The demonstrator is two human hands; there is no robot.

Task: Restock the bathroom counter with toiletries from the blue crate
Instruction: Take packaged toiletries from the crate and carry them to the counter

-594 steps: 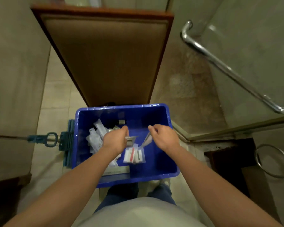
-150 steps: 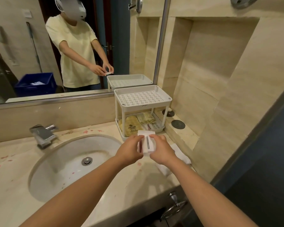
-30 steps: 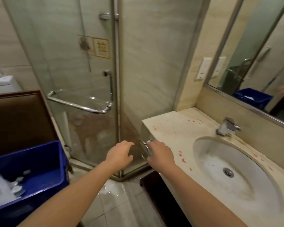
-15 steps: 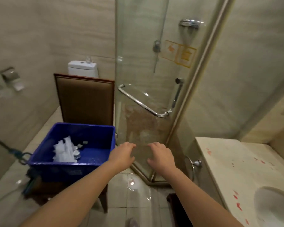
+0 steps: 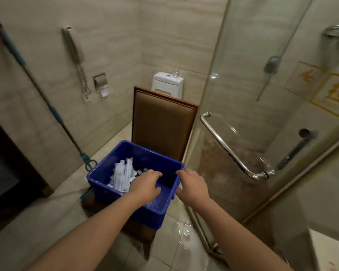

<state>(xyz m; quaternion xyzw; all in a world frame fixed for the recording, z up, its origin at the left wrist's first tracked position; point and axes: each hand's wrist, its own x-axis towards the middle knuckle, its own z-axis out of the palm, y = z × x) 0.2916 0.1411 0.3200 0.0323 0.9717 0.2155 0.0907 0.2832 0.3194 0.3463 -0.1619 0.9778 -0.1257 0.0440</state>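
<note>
Blue plastic fills the middle of my head view: the blue crate (image 5: 151,218) sits on the seat of a brown padded chair (image 5: 162,126), its back edge close to the chair's backrest. Inside it, a heap of white packets (image 5: 122,177) leans against the left wall, some standing on end above the rim. A few small dark-capped pieces (image 5: 144,170) lie just beside the heap, too small for me to tell what they are. The right half of the crate floor shows bare blue.

The left hand (image 5: 145,187) hangs over the crate's middle, palm down, fingers bent downward and slightly apart, gripping nothing I can see. The right hand (image 5: 193,187) hovers at the crate's right edge, fingers loosely curled and a little spread, also empty; I cannot tell whether it touches the rim.

Behind the chair stands a white toilet cistern (image 5: 167,83). A blue-handled mop (image 5: 53,112) leans on the left wall, its head on the floor by the crate's left corner. The glass shower door (image 5: 233,75) with its chrome handle (image 5: 229,151) stands to the right, and a corner of the counter (image 5: 329,251) shows at the lower right, well apart from the crate.
</note>
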